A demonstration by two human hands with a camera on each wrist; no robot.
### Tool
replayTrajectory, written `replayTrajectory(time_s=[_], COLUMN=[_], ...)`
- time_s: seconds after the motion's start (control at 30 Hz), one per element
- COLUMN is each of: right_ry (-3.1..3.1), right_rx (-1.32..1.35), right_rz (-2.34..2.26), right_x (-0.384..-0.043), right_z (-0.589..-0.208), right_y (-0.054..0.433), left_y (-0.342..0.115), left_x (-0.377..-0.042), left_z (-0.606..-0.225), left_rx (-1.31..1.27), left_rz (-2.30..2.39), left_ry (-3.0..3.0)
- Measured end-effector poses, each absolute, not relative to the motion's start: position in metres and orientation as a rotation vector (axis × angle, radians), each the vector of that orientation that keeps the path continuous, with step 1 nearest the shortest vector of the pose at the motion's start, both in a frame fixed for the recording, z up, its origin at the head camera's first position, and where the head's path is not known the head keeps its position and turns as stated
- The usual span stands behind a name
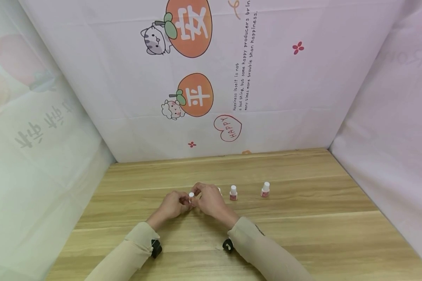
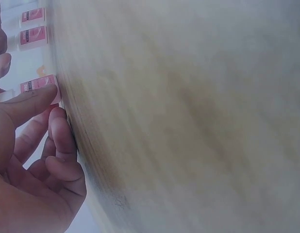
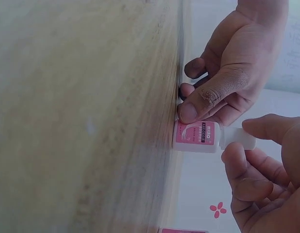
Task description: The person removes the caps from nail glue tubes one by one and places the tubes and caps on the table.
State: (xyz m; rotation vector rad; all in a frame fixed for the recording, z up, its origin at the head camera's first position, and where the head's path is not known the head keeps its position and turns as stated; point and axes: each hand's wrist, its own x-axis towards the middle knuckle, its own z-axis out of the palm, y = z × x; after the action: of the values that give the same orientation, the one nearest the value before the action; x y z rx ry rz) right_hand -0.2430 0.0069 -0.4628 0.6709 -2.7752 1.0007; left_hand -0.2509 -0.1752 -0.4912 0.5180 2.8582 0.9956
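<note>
A small white glue bottle [image 1: 191, 194] with a pink label stands upright on the wooden table between both hands. My left hand [image 1: 174, 204] holds its lower body, the thumb lying against the label. At the white cap [image 3: 243, 138], my right hand [image 3: 274, 179] pinches with thumb and forefinger. In the left wrist view the label of this glue bottle [image 2: 39, 83] shows above the left thumb, while only some fingers of the right hand [image 2: 0, 58] enter at the left edge.
To the right stand more such bottles: one [image 1: 219, 190] mostly hidden behind the right hand, a second [image 1: 233, 193] beside it, and a third [image 1: 265, 189] farther right. Printed white cloth [image 1: 267, 97] walls the table [image 1: 302, 234] at the back and sides.
</note>
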Motion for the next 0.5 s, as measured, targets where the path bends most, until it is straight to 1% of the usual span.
replayTrajectory(time_s=[0.2, 0.5], right_ry=[-2.790, -2.772], right_rx=[0.639, 0.644], right_rz=[1.053, 1.003], right_x=[-0.2428, -0.2440], right_z=[-0.4629, -0.4659], right_y=[0.0065, 0.0053], left_y=[-0.1755, -0.1758], left_x=[-0.2500, -0.2500], left_z=[-0.4906, -0.4904], left_rx=[0.490, 0.504], left_rz=[1.009, 1.012], left_ry=[2.832, 2.831])
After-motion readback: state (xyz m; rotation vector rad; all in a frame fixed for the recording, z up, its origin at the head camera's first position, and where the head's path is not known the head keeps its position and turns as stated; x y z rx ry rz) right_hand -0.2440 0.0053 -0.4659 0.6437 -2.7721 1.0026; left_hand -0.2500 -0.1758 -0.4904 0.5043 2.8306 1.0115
